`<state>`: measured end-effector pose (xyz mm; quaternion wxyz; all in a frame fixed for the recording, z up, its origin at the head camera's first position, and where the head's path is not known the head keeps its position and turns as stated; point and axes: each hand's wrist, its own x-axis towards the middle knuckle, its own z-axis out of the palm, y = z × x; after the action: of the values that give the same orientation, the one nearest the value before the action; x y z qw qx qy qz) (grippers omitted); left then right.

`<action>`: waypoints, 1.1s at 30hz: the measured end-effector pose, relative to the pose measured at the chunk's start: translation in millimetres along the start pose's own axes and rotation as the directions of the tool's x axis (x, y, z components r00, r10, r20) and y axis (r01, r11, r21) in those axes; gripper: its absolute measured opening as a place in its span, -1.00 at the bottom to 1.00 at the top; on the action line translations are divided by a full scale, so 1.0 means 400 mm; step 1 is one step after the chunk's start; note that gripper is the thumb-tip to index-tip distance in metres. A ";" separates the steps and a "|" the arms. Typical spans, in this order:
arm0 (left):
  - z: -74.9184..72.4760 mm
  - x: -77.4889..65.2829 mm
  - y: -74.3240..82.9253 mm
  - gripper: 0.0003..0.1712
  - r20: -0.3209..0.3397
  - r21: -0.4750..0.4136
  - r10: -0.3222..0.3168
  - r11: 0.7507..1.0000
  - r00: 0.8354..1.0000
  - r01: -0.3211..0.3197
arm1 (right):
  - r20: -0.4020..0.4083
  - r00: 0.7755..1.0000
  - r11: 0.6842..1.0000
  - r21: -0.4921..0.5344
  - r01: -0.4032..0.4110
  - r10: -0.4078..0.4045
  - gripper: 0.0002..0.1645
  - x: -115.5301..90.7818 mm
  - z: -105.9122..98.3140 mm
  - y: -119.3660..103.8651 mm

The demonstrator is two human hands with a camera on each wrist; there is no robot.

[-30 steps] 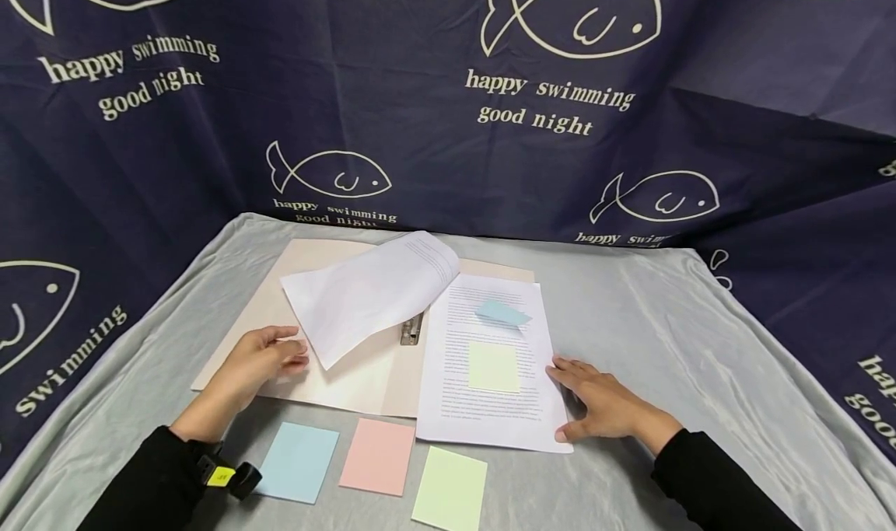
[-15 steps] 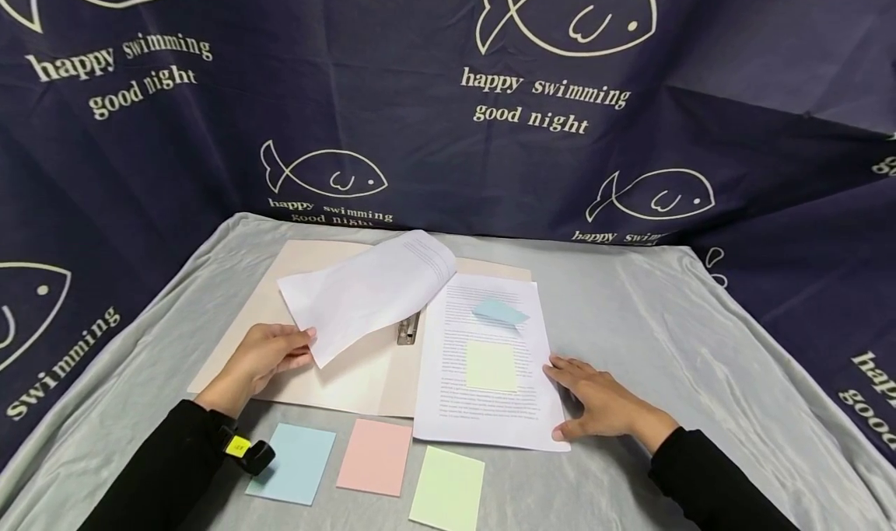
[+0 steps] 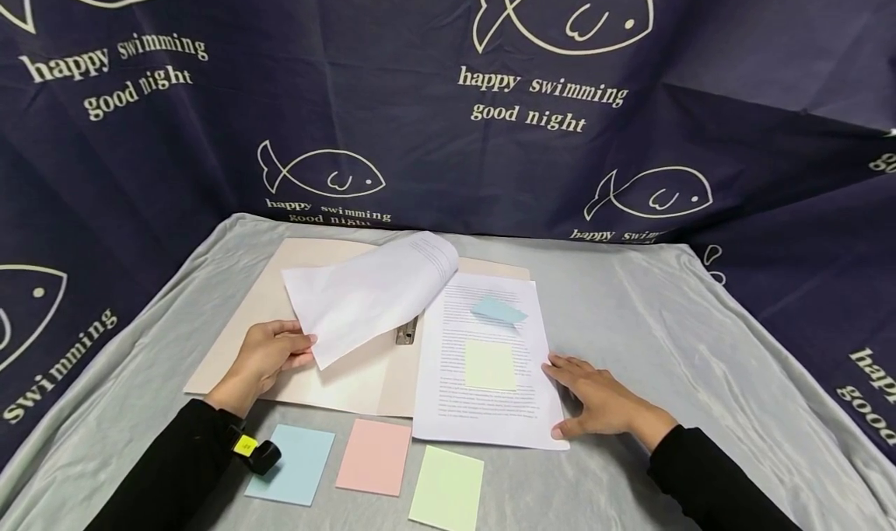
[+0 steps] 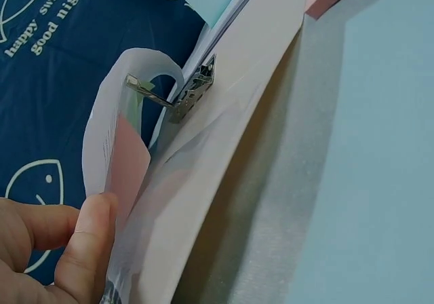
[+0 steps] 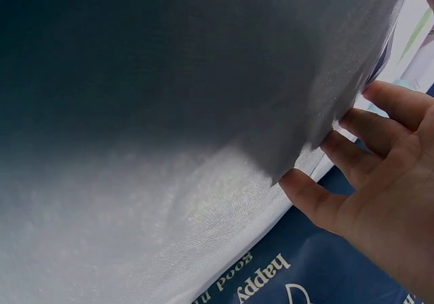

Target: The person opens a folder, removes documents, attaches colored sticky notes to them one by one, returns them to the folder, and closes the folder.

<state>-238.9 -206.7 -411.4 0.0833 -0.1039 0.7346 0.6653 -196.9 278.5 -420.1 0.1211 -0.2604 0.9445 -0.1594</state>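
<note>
My left hand [image 3: 269, 356] pinches the near corner of a turned sheet of paper [image 3: 364, 294], thumb against finger. The sheet curls over the left side of an open pale folder [image 3: 238, 337]. In the left wrist view, a pink sticky note [image 4: 130, 165] shows on the sheet's underside, and the folder's metal clip [image 4: 196, 90] runs through the paper. Flat on the right lies a stack of printed pages [image 3: 483, 422], bearing a pale green sticky note [image 3: 490, 365] and a lifted blue one [image 3: 498, 311]. My right hand [image 3: 605, 399], fingers spread, rests at the stack's right edge.
In front of the folder lie a blue sticky pad [image 3: 301, 461], a pink pad [image 3: 374, 457] and a green pad [image 3: 448, 488]. My left sleeve and its wrist camera overhang the blue pad. A grey cloth [image 3: 630, 305] covers the table, and a dark fish-print curtain [image 3: 420, 88] hangs behind.
My left hand has moved right from beside the turned sheet and taken hold of its corner. The right hand has stayed at the stack's edge.
</note>
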 end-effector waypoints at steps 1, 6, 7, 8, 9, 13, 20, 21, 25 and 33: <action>0.000 0.000 0.001 -0.33 0.001 0.000 0.004 1.000 1.000 -0.004 | -0.001 1.000 1.000 0.001 0.000 0.000 0.17 -0.001 0.000 0.000; 0.000 -0.007 0.014 -0.33 -0.019 -0.022 0.024 0.999 1.000 -0.024 | -0.003 1.000 1.000 0.004 0.005 -0.005 0.17 -0.002 0.000 0.001; 0.000 -0.009 0.019 -0.34 -0.027 -0.025 0.036 0.999 0.999 -0.036 | -0.003 1.000 1.000 0.004 0.004 -0.004 0.17 -0.002 -0.001 0.000; 0.000 -0.012 0.023 -0.35 -0.036 -0.032 0.047 0.998 0.998 -0.048 | -0.003 1.000 1.000 0.004 0.004 -0.004 0.17 -0.002 -0.001 0.000; 0.001 -0.015 0.028 -0.36 -0.046 -0.035 0.062 0.997 0.997 -0.064 | -0.003 1.000 1.000 0.003 0.003 -0.003 0.17 -0.002 -0.001 0.000; 0.007 -0.025 0.044 -0.39 -0.082 -0.054 0.125 0.990 0.989 -0.129 | -0.005 1.000 1.000 0.002 -0.001 0.001 0.17 -0.002 -0.002 -0.001; 0.031 -0.034 0.058 -0.51 -0.152 0.021 0.228 0.973 0.962 -0.228 | -0.006 1.000 1.000 0.001 -0.008 0.008 0.18 -0.001 -0.002 -0.001; 0.036 -0.038 0.062 -0.52 -0.159 0.043 0.251 0.968 0.955 -0.247 | -0.005 1.000 1.000 0.004 -0.009 0.009 0.18 -0.001 -0.003 -0.001; 0.058 -0.053 0.084 -0.52 -0.156 0.114 0.343 0.938 0.926 -0.328 | -0.007 1.000 1.000 0.012 -0.011 0.011 0.18 0.001 -0.005 -0.003; 0.094 -0.076 0.105 -0.54 -0.108 0.198 0.428 0.894 0.897 -0.402 | -0.005 1.000 1.000 0.023 -0.007 0.007 0.17 0.001 -0.005 -0.003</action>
<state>-221.2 -163.9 -367.0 -0.1076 0.0139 0.7981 0.5927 -197.4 277.9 -417.8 0.1221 -0.2554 0.9438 -0.1706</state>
